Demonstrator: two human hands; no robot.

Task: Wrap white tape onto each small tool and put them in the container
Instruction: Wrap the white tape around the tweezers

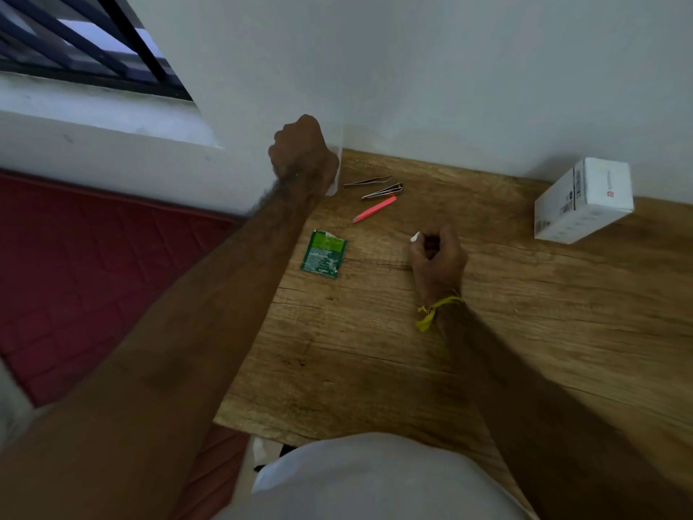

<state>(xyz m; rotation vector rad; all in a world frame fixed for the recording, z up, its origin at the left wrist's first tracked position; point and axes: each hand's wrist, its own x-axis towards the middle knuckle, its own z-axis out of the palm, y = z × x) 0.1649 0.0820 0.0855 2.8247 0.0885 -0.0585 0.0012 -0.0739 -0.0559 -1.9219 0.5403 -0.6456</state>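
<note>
White box (585, 200), label print illegible

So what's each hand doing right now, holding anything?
Left hand: fingers curled at the table's far corner, gripping something whitish; what it is cannot be told.
Right hand: curled, pinching a small white piece, probably tape.

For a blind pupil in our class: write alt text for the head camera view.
A person's left hand grips a clear container at a wooden table's far corner, while the right hand pinches a white scrap. Two metal tools, a pink tool, a green sachet and a white box lie on it.
</note>
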